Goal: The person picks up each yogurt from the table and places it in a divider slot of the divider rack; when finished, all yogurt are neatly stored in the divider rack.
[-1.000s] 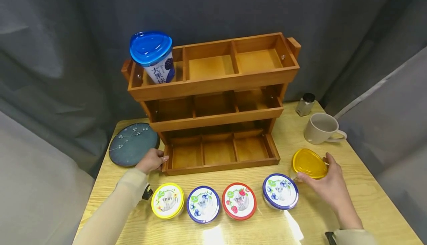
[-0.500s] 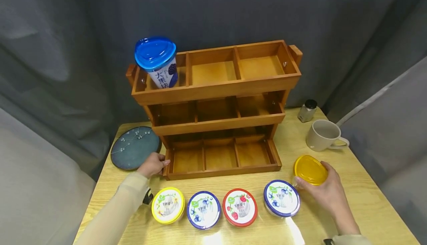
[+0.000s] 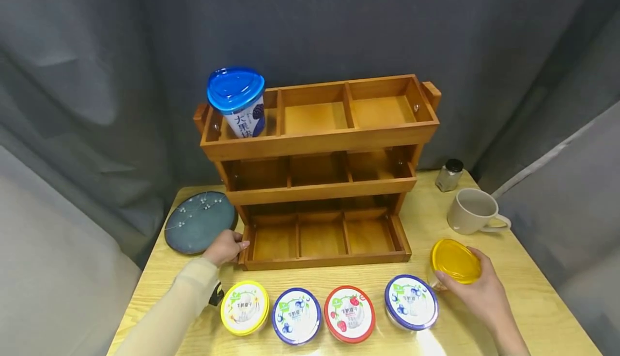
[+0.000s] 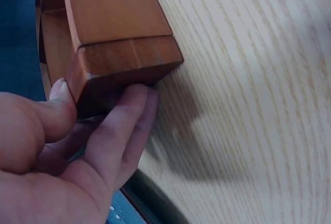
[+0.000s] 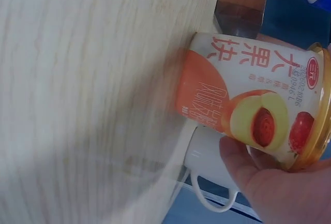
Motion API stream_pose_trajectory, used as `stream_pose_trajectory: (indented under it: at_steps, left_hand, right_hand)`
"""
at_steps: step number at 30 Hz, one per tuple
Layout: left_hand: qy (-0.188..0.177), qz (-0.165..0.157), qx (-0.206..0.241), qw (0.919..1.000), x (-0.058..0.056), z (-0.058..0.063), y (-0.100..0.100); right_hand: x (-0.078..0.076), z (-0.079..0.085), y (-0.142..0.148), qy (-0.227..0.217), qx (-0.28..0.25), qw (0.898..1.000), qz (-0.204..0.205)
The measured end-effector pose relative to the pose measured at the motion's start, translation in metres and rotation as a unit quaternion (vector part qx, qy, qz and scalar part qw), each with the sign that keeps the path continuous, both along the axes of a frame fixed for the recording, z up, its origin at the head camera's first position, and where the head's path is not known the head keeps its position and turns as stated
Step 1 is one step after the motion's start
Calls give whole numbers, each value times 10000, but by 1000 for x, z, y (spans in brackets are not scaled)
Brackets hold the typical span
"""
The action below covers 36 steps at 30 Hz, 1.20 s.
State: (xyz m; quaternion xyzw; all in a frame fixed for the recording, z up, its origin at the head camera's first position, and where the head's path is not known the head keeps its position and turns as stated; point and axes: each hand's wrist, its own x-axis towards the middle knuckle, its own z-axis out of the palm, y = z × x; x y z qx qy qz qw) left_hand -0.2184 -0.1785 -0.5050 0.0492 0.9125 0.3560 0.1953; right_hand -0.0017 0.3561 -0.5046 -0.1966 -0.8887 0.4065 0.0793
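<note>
My left hand holds the left end of the bottom tier of a wooden three-tier rack. In the left wrist view its thumb and fingers lie around the tier's corner. With my right hand I grip a yogurt cup with a yellow lid, at the table's right side. Its label shows a peach in the right wrist view. Whether the cup's base touches the table is hard to tell. A blue-lidded yogurt cup stands in the top tier's left compartment.
Along the front sit round tubs with yellow, blue, red and blue rims. A beige mug and a black-capped jar stand at right. A dark plate lies left of the rack.
The head view has tilted up, so everything sits lower in it. Both hands keep their holds, the left on the rack and the right on the yellow-lidded yogurt cup.
</note>
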Motion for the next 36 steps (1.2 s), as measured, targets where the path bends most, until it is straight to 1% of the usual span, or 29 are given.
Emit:
stream_pose_trajectory:
  at_steps: [4, 6, 10, 13, 17, 20, 22, 24, 26, 28, 33, 36]
  left_hand:
    - [172, -70, -51, 9998, 2, -2, 0]
    - [174, -46, -23, 9998, 3, -3, 0]
    - [267, -49, -119, 9996, 5, -7, 0]
    - [284, -40, -132, 9995, 6, -7, 1]
    - [282, 1, -68, 9996, 6, -6, 3]
    - [276, 33, -44, 9996, 5, -5, 4]
    - [296, 43, -29, 9995, 3, -5, 4]
    - [320, 56, -8, 9995, 2, -5, 5]
    - [363, 50, 2, 9993, 0, -6, 5]
    - [326, 90, 51, 9994, 0, -7, 5]
    - [318, 134, 89, 9994, 0, -9, 1]
    - [418, 103, 33, 9991, 1, -7, -1]
  right_hand:
    - [1, -3, 2, 57, -69, 10000, -29]
    - [3, -6, 3, 83, -93, 9999, -105]
    - [8, -11, 2, 178, -70, 9993, -311]
    - [11, -16, 2, 215, -127, 9986, -474]
    - [12, -18, 6, 51, -347, 9960, -827]
    - [12, -14, 12, -160, -464, 9925, -1121]
    - [12, -7, 17, -307, -482, 9901, -1281]
    - [12, 2, 21, -399, -471, 9885, -1381]
    - [13, 14, 24, -391, -347, 9889, -1392]
    - [12, 29, 24, -313, -246, 9893, -1406]
    - [13, 68, 22, -34, 196, 9916, -1276]
    - [13, 92, 18, 32, 365, 9924, -1178]
